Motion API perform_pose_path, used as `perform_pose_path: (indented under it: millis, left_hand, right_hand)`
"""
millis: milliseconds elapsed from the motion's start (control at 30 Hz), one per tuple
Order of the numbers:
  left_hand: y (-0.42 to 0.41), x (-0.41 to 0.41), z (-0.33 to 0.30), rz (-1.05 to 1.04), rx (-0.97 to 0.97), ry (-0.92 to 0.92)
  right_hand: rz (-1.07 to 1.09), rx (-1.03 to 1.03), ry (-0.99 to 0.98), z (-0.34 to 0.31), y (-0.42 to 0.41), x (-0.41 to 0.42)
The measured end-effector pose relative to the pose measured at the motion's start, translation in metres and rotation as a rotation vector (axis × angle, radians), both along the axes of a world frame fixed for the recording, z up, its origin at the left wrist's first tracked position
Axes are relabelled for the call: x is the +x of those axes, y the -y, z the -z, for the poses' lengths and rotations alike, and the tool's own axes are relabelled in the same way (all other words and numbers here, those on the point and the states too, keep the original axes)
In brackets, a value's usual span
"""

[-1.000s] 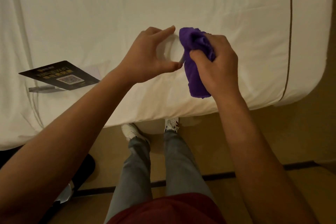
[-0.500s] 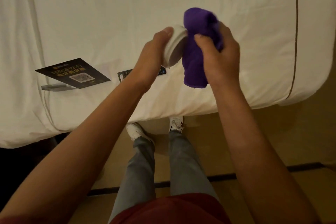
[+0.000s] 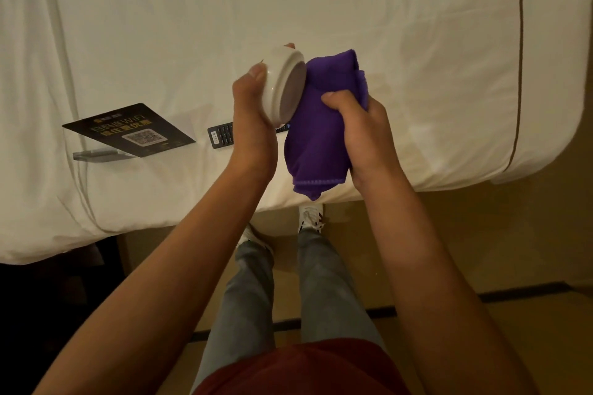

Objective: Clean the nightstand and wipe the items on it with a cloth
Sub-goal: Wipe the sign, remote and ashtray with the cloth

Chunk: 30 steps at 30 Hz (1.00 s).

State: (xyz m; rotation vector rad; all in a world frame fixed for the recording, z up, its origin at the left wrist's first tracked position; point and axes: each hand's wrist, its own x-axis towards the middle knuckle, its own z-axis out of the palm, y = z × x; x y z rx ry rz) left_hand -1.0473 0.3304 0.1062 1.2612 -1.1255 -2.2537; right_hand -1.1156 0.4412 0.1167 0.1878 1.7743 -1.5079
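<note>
My left hand [image 3: 252, 125] grips a round white ceramic dish [image 3: 282, 86], tilted on its side above the bed with its flat face turned toward the right. My right hand [image 3: 362, 135] holds a folded purple cloth [image 3: 316, 131] bunched in its fingers. The cloth's upper part presses against the dish's flat face, and its lower end hangs down past the bed's edge.
A white bed [image 3: 385, 26] fills the upper view. On it lie a black WiFi card on a clear stand [image 3: 128, 130] and a black remote control [image 3: 221, 136], partly hidden behind my left wrist. Below are my legs, shoes and a tan floor [image 3: 497, 234].
The dish has turned so that its flat face shows toward the cloth. My right hand has slid lower along the cloth, and both hands have dropped a little.
</note>
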Motion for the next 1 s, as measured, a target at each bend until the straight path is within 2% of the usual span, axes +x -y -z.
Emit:
perform_pose_path:
  millis: [67,233,333,400,467,567,633,733,900,1000]
  left_hand:
    - [-0.003,0.002,0.000,-0.046,-0.009,0.020]
    - [-0.004,0.003,-0.002,-0.144,-0.032,-0.068]
    - [-0.002,0.003,-0.002,-0.086,0.073,-0.205]
    - [-0.003,0.003,-0.005,-0.028,0.098,-0.140]
    - [-0.001,0.004,-0.004,0.029,0.034,-0.076]
    - [0.004,0.008,0.002,0.136,-0.178,-0.014]
    - [0.007,0.014,0.007,0.173,-0.239,0.036]
    - [0.005,0.022,0.013,0.263,-0.292,0.107]
    - [-0.008,0.023,0.007,0.357,-0.389,0.149]
    - [-0.008,0.024,0.006,0.345,-0.442,0.181]
  right_hand:
    - [-0.012,0.000,0.010,-0.001,-0.001,0.000]
    - [-0.119,0.040,0.062,-0.004,-0.002,0.000]
    - [-0.181,-0.002,0.156,-0.003,-0.002,0.007]
    - [-0.178,-0.017,0.203,-0.002,-0.005,0.009]
    - [-0.232,-0.020,0.225,-0.003,-0.010,0.010]
    - [-0.350,-0.051,0.209,-0.006,-0.024,0.009]
    - [-0.262,-0.087,0.162,-0.008,-0.030,0.006]
    - [0.036,-0.078,0.039,-0.006,-0.025,-0.004]
    - [-0.012,-0.034,-0.165,-0.006,0.006,0.001]
    - [0.000,-0.070,-0.089,-0.004,0.007,0.006]
